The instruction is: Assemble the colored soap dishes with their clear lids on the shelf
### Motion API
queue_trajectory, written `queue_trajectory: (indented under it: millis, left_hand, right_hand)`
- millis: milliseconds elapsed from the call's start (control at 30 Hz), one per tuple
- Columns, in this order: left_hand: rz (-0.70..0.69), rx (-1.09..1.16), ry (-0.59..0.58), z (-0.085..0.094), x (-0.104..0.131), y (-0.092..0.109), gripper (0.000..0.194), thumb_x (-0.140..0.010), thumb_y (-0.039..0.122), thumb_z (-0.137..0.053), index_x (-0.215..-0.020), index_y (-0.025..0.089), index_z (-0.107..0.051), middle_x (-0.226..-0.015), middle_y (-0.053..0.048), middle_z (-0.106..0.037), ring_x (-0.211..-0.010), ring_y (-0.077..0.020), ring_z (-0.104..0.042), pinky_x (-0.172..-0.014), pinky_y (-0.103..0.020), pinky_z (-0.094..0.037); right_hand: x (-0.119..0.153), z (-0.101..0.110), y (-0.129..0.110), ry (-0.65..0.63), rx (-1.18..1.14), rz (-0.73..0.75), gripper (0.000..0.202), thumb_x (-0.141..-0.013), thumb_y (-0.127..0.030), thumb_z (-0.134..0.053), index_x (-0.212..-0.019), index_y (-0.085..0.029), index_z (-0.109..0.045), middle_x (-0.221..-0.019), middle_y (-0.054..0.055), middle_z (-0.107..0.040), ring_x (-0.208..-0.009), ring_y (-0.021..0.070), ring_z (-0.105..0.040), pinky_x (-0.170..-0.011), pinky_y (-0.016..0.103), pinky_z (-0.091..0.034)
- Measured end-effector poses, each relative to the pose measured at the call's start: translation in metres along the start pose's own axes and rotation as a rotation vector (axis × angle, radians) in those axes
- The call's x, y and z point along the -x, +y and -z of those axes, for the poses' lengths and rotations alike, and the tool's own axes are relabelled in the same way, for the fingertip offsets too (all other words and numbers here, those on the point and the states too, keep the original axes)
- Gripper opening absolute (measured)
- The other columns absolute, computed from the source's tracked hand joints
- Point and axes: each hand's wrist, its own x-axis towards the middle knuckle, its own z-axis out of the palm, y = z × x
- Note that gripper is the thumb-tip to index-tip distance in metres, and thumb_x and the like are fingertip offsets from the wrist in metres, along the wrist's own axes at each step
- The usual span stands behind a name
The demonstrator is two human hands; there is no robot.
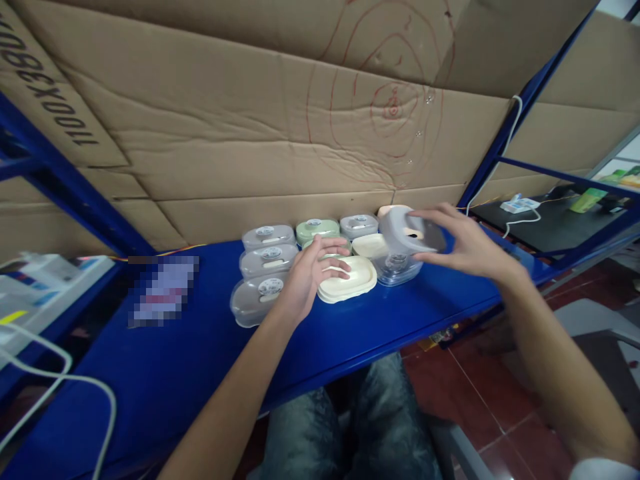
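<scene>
Grey container (pixel 405 230) tilted, clasped in right hand (pixel 467 248) grip | left hand (pixel 310 273) open, fingers on cream lid (pixel 353 280)

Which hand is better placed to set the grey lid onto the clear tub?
Right, probably. The right hand holds the grey oval plastic lid raised directly above the clear plastic tub. The left hand rests with fingers on the cream oval lidded container beside it.

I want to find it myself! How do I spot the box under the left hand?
Look at the blue shelf below the cardboard wall. In the cluster of small lidded boxes, the left hand rests its fingers on the cream box, at the front. Its neighbours are grey, green or clear.
</scene>
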Motion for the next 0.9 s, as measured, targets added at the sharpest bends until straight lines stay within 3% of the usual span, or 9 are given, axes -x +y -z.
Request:
queue_trajectory:
  millis: [133,233,300,433,533,700,900]
  left_hand:
    - [-0.014,-0.064,0.015,-0.001,0.0,-0.001,0.054,-0.099,0.066,-0.067,-0.109,0.014,-0.077,-0.102,-0.014,-0.076,-0.078,-0.0237,-0.074,-0.073,-0.039,-0.063]
    - [-0.093,-0.25,-0.002,-0.001,0.0,-0.007,0.048,-0.102,0.062,-0.062,-0.112,0.016,-0.075,-0.101,-0.011,-0.076,-0.082,-0.0239,-0.074,-0.076,-0.038,-0.062]
    - [-0.224,-0.504,-0.002,0.0,0.001,-0.013,0.038,-0.107,0.053,-0.057,-0.113,0.019,-0.074,-0.105,-0.01,-0.077,-0.092,-0.0251,-0.075,-0.084,-0.041,-0.062]
    - [-0.551,-1.145,-0.032,0.004,0.003,-0.023,0.023,-0.108,0.032,-0.054,-0.112,0.02,-0.073,-0.116,-0.011,-0.077,-0.118,-0.0319,-0.068,-0.109,-0.054,-0.053]
    - [-0.652,-1.413,-0.129,0.007,0.004,-0.03,0.021,-0.108,0.028,-0.055,-0.115,0.019,-0.073,-0.118,-0.013,-0.075,-0.125,-0.0346,-0.062,-0.113,-0.057,-0.05]
    - [-0.666,-1.548,-0.178,0.01,0.004,-0.035,0.023,-0.11,0.027,-0.054,-0.116,0.017,-0.073,-0.12,-0.014,-0.073,-0.129,-0.0348,-0.059,-0.114,-0.055,-0.051]
    - [-0.623,-1.595,-0.173,0.007,0.005,-0.031,0.024,-0.11,0.027,-0.055,-0.119,0.013,-0.073,-0.122,-0.015,-0.073,-0.13,-0.0361,-0.058,-0.114,-0.056,-0.05]
  right_hand:
    - [0.05,0.019,0.084,-0.053,0.123,-0.208,0.08,-0.094,-0.077,-0.066,-0.146,-0.017,-0.073,-0.139,0.023,-0.066,-0.128,0.0368,-0.066,-0.113,0.046,-0.052]
    - [0.084,0.006,0.134,-0.228,0.141,-0.277,0.08,-0.088,-0.072,-0.069,-0.142,-0.013,-0.075,-0.136,0.027,-0.065,-0.129,0.0426,-0.065,-0.119,0.053,-0.05]
    - [0.099,-0.009,0.153,-0.328,0.139,-0.271,0.074,-0.087,-0.061,-0.072,-0.144,-0.014,-0.073,-0.14,0.027,-0.064,-0.132,0.0444,-0.064,-0.122,0.057,-0.048]
    - [0.104,-0.032,0.165,-0.337,0.137,-0.183,0.065,-0.091,-0.045,-0.066,-0.151,-0.018,-0.068,-0.157,0.024,-0.058,-0.151,0.0457,-0.052,-0.126,0.062,-0.043]
    - [0.092,-0.044,0.164,-0.335,0.168,-0.082,0.061,-0.091,-0.034,-0.064,-0.151,-0.023,-0.067,-0.158,0.018,-0.061,-0.159,0.0439,-0.043,-0.13,0.068,-0.035]
    - [0.072,-0.061,0.162,-0.321,0.231,-0.054,0.066,-0.088,-0.028,-0.064,-0.154,-0.019,-0.065,-0.163,0.02,-0.056,-0.157,0.0439,-0.046,-0.129,0.065,-0.038]
    - [0.069,-0.066,0.16,-0.276,0.288,-0.063,0.067,-0.088,-0.031,-0.065,-0.154,-0.021,-0.065,-0.16,0.02,-0.059,-0.152,0.0439,-0.051,-0.124,0.063,-0.043]
